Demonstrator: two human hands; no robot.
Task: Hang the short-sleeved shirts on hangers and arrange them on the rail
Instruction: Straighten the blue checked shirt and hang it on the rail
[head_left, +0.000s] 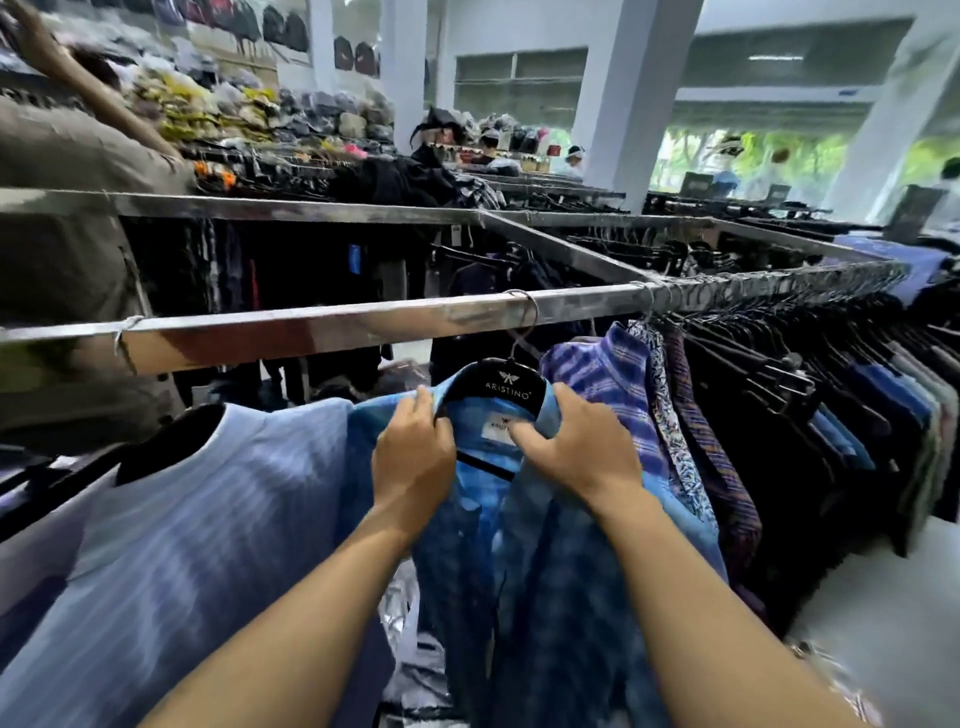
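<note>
Metal rail (332, 327) runs left to right across the view, square in section and scuffed. All positions below are taken from it.

Under the rail's right end: a packed row of hung shirts (789, 405), mostly dark, on black hangers pressed close together.

Below the rail's left half: a pale blue striped shirt (197, 530), spread wide, with a black hanger end showing at its neck. I cannot tell whether it hangs from the rail.

Beyond the rail, far left: another person (67, 249) in an olive-brown top, one arm raised.

Below the rail's middle: the blue checked shirt (524, 582), short-sleeved as far as shows, hanging down between the two forearms, its collar just under the rail.

Just right of it, under the rail: a purple striped shirt (602, 374), the first of the hung row, touching the checked shirt's shoulder.

Left hand (413, 454): fingers curled round the left side of the checked shirt's collar, gripping it.

Right hand (574, 441): fingers curled over the right side of the same collar, thumb pressed near the white neck label (493, 430).

Black hanger (501, 388), printed ARISTINO, sits inside the collar between the two hands.

Its wire hook (525, 310) loops over the rail, so the checked shirt hangs from the rail.
</note>
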